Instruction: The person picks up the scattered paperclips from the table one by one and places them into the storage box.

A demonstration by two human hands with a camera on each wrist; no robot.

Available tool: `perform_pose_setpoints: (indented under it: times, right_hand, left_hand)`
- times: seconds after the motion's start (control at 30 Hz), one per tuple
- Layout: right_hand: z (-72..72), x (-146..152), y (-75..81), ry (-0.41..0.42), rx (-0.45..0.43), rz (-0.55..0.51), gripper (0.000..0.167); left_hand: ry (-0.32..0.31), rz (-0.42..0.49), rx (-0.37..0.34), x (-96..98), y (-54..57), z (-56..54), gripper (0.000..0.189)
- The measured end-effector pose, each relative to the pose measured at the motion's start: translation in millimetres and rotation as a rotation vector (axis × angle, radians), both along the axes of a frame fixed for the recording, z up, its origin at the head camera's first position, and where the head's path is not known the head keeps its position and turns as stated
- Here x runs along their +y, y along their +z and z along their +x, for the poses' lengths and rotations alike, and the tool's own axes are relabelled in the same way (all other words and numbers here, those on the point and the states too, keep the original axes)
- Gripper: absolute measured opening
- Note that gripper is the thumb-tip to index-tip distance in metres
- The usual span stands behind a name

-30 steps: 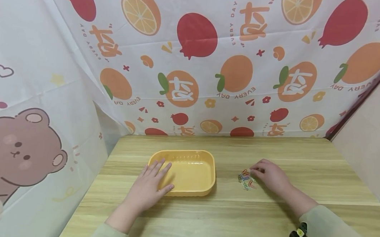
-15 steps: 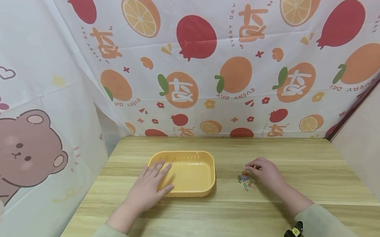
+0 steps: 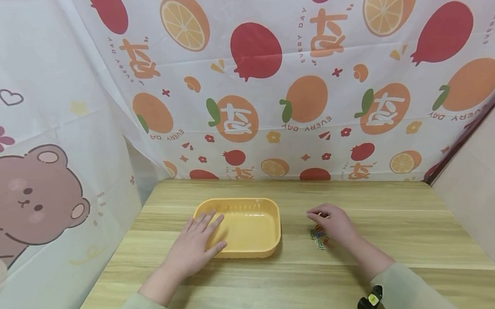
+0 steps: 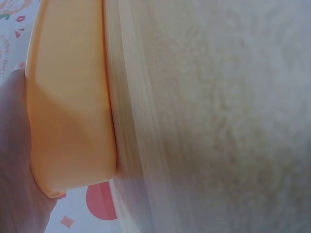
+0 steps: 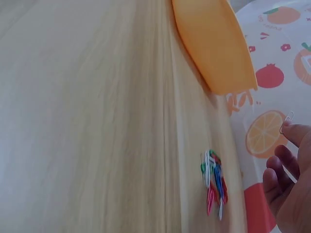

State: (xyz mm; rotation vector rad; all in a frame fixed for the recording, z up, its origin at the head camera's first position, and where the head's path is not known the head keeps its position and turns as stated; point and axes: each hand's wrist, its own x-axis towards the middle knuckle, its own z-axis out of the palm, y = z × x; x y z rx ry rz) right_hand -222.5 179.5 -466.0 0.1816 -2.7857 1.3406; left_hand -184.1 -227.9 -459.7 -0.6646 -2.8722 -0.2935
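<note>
Evidently the right hand (image 3: 337, 225) has a single pale paper clip (image 5: 290, 117) pinched between thumb and fingertip, raised clear of the small heap of coloured paper clips (image 5: 217, 178) on the wooden table (image 3: 254, 289). From where I stand, the left hand (image 3: 193, 248) rests with fingers spread over the left side of the yellow tray (image 3: 251, 231), thumb by the near rim. I'd expect the clip to be almost weightless, smooth and springy, easily dropped and hardly fragile; a rounded end looks the best hold. Those in the heap overlap, so they could snag. The tray looks light and fairly stiff, steadiest held by its rim.
</note>
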Motion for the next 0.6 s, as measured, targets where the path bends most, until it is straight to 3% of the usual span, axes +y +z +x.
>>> perform_pose_setpoints:
  times: [0.6]
  right_hand:
    - [-9.5,-49,11.8,0.042,-0.017,-0.178,0.02]
  left_hand:
    - [-0.008,-0.003,0.001,0.5,2.2,2.6,0.071]
